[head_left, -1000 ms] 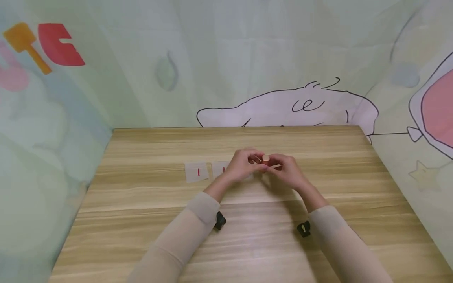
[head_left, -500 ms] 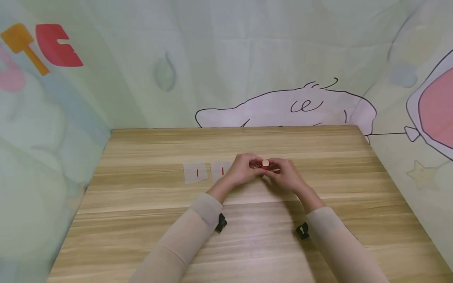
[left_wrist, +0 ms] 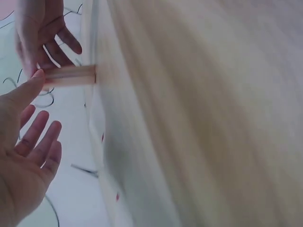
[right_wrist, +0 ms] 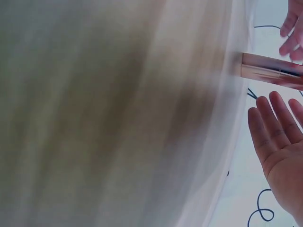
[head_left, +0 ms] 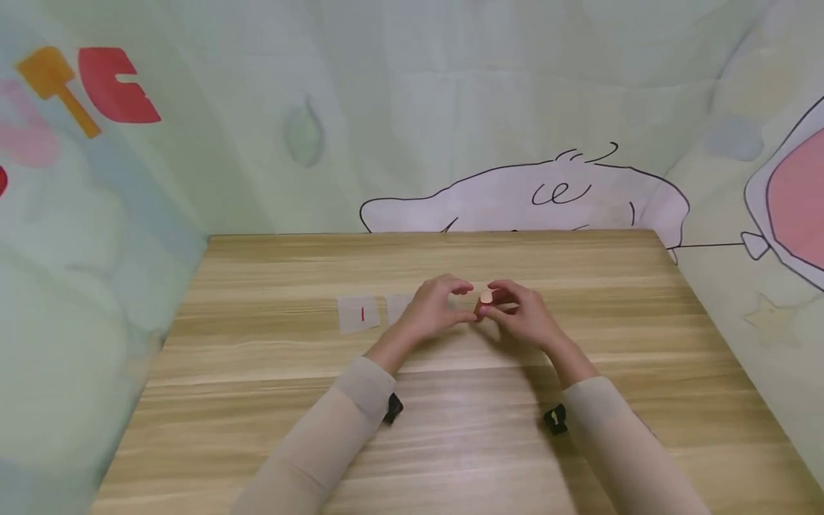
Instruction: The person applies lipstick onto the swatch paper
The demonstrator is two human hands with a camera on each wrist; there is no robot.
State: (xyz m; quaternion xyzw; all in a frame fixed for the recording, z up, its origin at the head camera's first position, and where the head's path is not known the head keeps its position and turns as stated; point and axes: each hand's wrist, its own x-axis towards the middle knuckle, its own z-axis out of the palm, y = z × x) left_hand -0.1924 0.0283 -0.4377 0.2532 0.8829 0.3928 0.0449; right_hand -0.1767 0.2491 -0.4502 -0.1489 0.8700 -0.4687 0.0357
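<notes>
A small shiny rose-gold lipstick tube [head_left: 481,307] stands upright over the table. My right hand [head_left: 524,315] pinches it between thumb and fingers. My left hand [head_left: 431,311] is on its other side, fingers spread apart from it, the thumb tip at or very near the tube. In the left wrist view, the lipstick tube [left_wrist: 71,77] lies beyond the left thumb. The right wrist view shows its blurred end [right_wrist: 270,70] above the right hand's fingers [right_wrist: 279,123]. Left of the hands lies a pale paper square [head_left: 354,315] with a red stroke; another paper square [head_left: 395,304] is partly covered by the left hand.
The wood-grain table [head_left: 290,400] reaches back to a wall cloth [head_left: 412,129] printed with cartoon drawings. Black wrist cameras sit under both cuffs, the left one [head_left: 393,409] and the right one [head_left: 556,418], close above the tabletop.
My left fingers have come off the lipstick tube and spread, and that hand has shifted slightly left. The right hand still holds the tube, now slightly tilted.
</notes>
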